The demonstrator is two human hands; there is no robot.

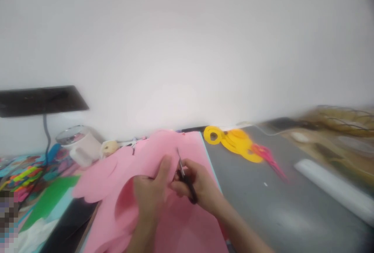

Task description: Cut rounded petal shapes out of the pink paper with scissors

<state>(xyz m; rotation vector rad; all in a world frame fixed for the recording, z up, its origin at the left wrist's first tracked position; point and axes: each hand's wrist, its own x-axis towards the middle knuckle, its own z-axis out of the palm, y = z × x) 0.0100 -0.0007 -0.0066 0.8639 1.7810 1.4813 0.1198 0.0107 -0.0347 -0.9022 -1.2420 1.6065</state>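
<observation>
- The left hand (152,194) has its grip clamped on a curled pink sheet (131,175), thumb on top.
- The right hand (197,185) grips black-handled scissors (187,181), their blades pointing up and away beside the pink sheet, near the left thumb.
- The pink sheet lies across the middle of the counter (251,198), over more pink material.
- Yellow cut-outs (236,144) lie on the gray counter to the right, with a blurred pink item (270,159) touching them.
- A long white object (336,190) lies farther right.
- A white container (84,148) stands at the left, near a green sheet (51,198) and colorful pieces (26,177).
</observation>
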